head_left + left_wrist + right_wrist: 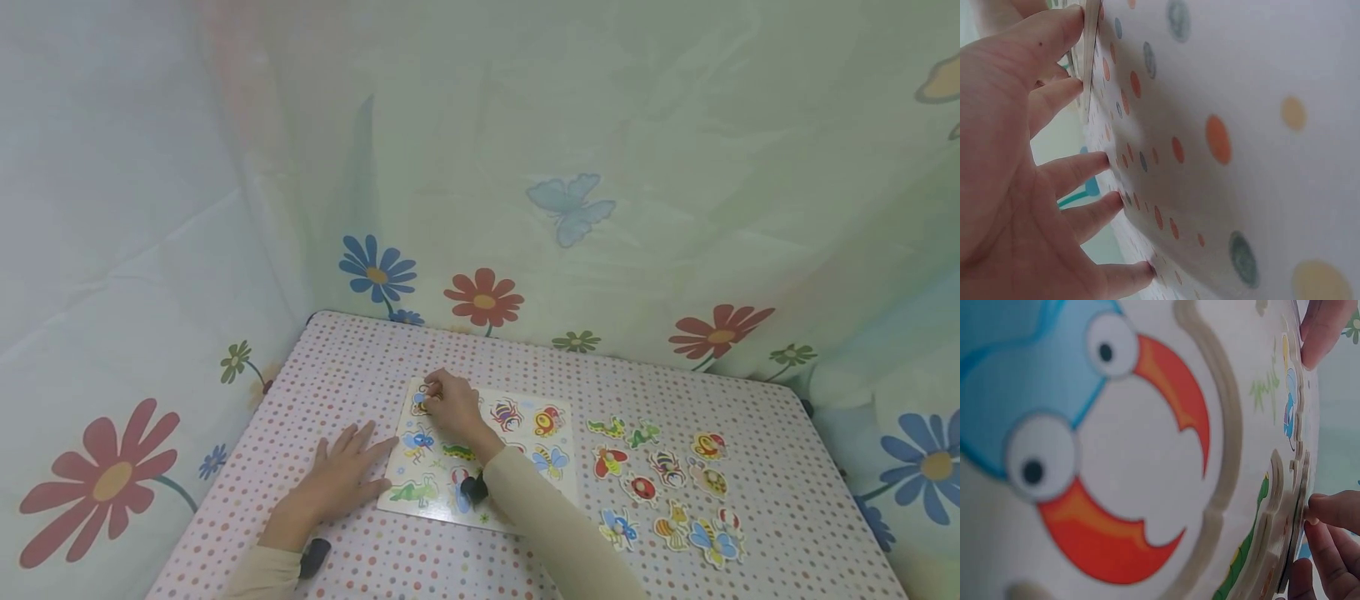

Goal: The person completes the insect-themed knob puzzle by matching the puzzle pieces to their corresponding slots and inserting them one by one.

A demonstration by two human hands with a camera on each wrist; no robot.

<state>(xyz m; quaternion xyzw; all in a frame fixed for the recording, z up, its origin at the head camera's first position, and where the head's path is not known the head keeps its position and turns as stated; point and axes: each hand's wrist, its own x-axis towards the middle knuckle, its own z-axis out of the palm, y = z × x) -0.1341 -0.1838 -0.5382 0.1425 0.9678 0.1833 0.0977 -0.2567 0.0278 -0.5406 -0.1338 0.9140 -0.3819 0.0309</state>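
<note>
A wooden insect puzzle board (558, 483) lies on the dotted tablecloth. My right hand (453, 408) is over its far left corner, and its thumb and fingers pinch a thin puzzle piece (1289, 540) at the board's surface. A bee picture (420, 405) shows beside those fingertips in the head view. My left hand (341, 471) lies spread at the board's left side. Its thumb and forefinger touch the board's edge (1090, 53), while the other fingertips rest on the cloth. Close in the right wrist view is a blue insect with a red-orange part (1116, 444).
Several loose insect pieces lie right of the board, among them a caterpillar (606, 427), a spider (666, 468), a ladybug (640, 489) and a blue-winged bee (714, 542). Flower-printed fabric (645, 250) hangs behind the table (360, 350) and at both sides.
</note>
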